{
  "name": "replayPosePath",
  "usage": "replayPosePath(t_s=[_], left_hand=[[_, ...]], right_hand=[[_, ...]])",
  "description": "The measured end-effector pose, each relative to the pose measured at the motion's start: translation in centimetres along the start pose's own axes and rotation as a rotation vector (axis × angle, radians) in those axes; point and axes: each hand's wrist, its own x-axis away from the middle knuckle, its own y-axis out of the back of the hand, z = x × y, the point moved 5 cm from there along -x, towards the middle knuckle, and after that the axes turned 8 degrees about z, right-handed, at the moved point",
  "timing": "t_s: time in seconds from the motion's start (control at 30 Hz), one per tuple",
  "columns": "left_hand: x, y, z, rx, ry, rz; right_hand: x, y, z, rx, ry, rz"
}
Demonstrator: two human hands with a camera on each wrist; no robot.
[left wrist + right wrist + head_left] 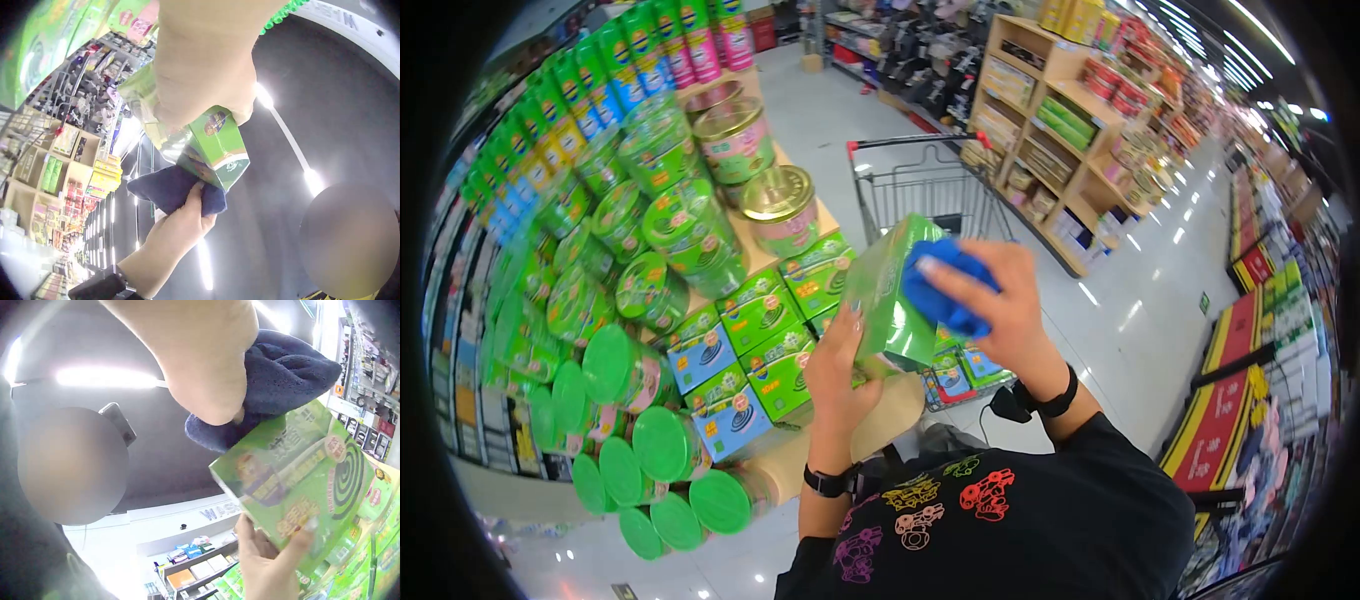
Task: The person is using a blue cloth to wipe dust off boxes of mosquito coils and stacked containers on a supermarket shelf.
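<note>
The left hand (837,375) grips a green box (885,290) and holds it up, tilted, above the display of boxes. In the right wrist view the green box (300,481) shows a dark spiral on its face, with the left hand's thumb (300,540) on that face. A blue cloth (945,290) is bunched in the right hand (1005,310), which presses it against the box's side. From the left wrist view, the cloth (181,190) lies against the box's end, pinched by the right hand (175,237).
Stacked green and blue boxes (765,345) stand just left of the hands, beside green-lidded tubs (665,440) and gold-lidded tins (780,200). A shopping cart (910,190) is beyond the held box. Wooden shelves (1050,130) stand farther right.
</note>
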Motion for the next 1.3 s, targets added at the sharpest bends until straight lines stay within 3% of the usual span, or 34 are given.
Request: replayPosePath(t_s=[0.07,0.13,0.33,0.47,0.5,0.57,0.63,0.73,0.77,0.87,0.97,1.07,1.1,1.23,1.3], left_hand=[[0.5,-1.0,-0.1,0.047,0.02,0.024],[1.1,-2.2,-0.1,0.097,0.029,0.038],[1.4,-6.4,-2.9,0.267,-0.01,0.116],[1.2,-8.5,-6.5,0.327,-0.055,0.214],[1.5,-9.2,-7.1,0.364,0.0,0.244],[2.7,-10.9,-8.4,0.439,0.121,0.303],[4.2,-13.7,-8.9,0.836,0.295,0.273],[4.8,-17.5,-13.5,1.273,0.498,0.253],[4.8,-18.8,-15.4,1.352,0.526,0.24],[7.1,-24.1,-18.5,1.543,0.617,0.197],[7.6,-27.6,-23.0,1.731,0.664,0.201],[8.5,-31.1,-26.1,1.892,0.791,0.298],[9.0,-32.2,-26.9,1.894,0.791,0.347],[11.4,-37.3,-28.5,1.957,0.997,0.437],[11.4,-39.0,-29.5,2.086,1.107,0.47]], right_hand=[[0.5,0.5,1.8,-0.002,0.109,0.185],[1.6,1.0,2.4,-0.035,0.136,0.209],[6.4,3.8,-4.2,0.163,-0.266,0.233],[11.4,6.6,-7.8,0.032,-0.479,0.211],[13.0,7.3,-9.0,-0.036,-0.501,0.108],[17.8,8.2,-12.7,-0.402,-0.747,-0.137],[21.7,10.4,-14.6,-0.781,-0.972,-0.312],[25.7,14.2,-14.8,-0.877,-0.999,-0.126],[25.7,15.8,-13.8,-0.823,-0.882,-0.09],[29.5,19.9,-12.8,-0.631,-0.745,-0.152],[34.1,23.9,-12.7,-0.534,-0.79,0.002],[39.4,26.3,-13.6,-0.63,-0.972,0.065],[40.1,27.6,-13.9,-0.562,-0.922,0.057],[43.9,30.4,-15.1,-0.903,-1.19,-0.309],[45.9,31.1,-16.1,-1.09,-1.225,-0.619]])
